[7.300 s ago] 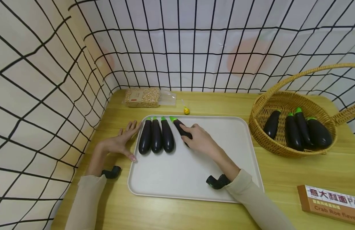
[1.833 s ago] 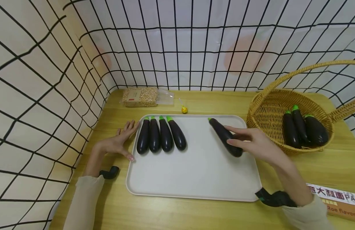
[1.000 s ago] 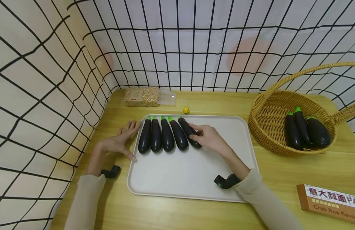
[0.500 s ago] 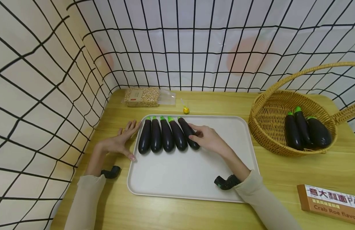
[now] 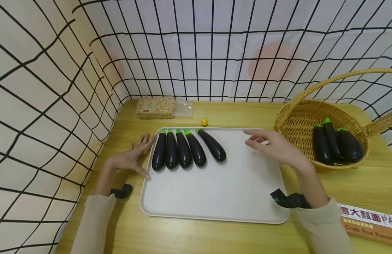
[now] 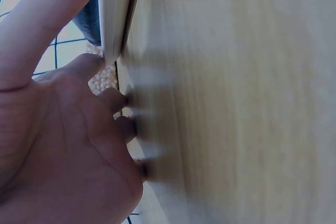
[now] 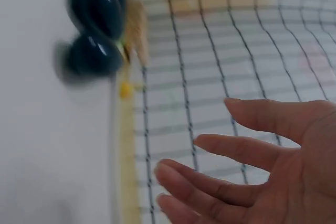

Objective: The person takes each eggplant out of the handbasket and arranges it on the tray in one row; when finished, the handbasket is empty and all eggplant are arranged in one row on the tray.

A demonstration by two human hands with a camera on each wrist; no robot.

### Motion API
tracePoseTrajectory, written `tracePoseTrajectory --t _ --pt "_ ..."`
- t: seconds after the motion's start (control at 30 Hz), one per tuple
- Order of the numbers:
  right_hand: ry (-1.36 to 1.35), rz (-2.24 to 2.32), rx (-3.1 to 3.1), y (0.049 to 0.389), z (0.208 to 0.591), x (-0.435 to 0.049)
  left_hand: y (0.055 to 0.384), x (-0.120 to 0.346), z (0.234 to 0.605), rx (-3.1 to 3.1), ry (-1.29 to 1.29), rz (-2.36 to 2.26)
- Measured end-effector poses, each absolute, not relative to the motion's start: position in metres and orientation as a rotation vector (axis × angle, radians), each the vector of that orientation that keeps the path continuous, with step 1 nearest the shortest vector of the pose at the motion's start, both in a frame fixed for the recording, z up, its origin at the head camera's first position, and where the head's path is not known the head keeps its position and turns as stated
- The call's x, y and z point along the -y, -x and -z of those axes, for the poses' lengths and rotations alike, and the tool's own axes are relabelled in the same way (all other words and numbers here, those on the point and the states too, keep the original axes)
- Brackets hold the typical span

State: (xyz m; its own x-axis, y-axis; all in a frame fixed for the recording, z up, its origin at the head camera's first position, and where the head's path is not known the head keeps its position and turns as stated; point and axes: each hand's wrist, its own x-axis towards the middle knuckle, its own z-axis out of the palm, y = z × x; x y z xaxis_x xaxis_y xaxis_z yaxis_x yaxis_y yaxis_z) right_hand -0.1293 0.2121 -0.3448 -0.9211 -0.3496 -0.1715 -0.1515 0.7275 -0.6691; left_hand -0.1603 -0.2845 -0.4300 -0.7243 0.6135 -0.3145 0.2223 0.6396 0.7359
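Several dark eggplants (image 5: pixel 172 150) lie side by side at the left of a white tray (image 5: pixel 212 197), green stems toward the back. The rightmost eggplant (image 5: pixel 212 145) slants, its thick end apart from its neighbour. My left hand (image 5: pixel 131 157) is spread at the tray's left edge, the thumb touching the rim; in the left wrist view the left hand (image 6: pixel 73 135) has its fingertips near the tabletop. My right hand (image 5: pixel 275 144) hovers over the tray's right side, holding nothing. Its loose, parted fingers show in the right wrist view, where the eggplants (image 7: pixel 94 53) are blurred.
A wicker basket (image 5: pixel 291 151) with a tall handle stands right of the tray, three eggplants (image 5: pixel 337 144) inside. Behind the tray lie a bag of grains (image 5: pixel 156 108) and a small yellow-wrapped candy (image 5: pixel 204 122). A pasta box (image 5: pixel 370 224) is at front right. Black netting surrounds the table.
The right hand placed the fourth eggplant in the row, then brought a fifth from the basket. Now it has let go and moved right; the fifth's thick end has swung right. Left hand unchanged.
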Motion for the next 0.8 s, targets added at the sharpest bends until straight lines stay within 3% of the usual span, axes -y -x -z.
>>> tracePoseTrajectory --t 0.27,0.43,0.57,0.8 --pt "0.173 0.809 -2.825 0.116 0.336 -0.314 0.160 0.287 0.431 -2.314 -0.658 -0.941" --pt "-0.140 0.645 -3.031 0.111 0.351 -0.360 0.159 0.287 0.432 -2.310 -0.674 -0.944" --pt "-0.387 0.603 -3.042 0.109 0.363 -0.385 0.160 0.286 0.432 -2.305 -0.685 -0.945" --pt "-0.504 0.664 -3.040 0.108 0.372 -0.395 0.161 0.286 0.432 -2.305 -0.688 -0.947"
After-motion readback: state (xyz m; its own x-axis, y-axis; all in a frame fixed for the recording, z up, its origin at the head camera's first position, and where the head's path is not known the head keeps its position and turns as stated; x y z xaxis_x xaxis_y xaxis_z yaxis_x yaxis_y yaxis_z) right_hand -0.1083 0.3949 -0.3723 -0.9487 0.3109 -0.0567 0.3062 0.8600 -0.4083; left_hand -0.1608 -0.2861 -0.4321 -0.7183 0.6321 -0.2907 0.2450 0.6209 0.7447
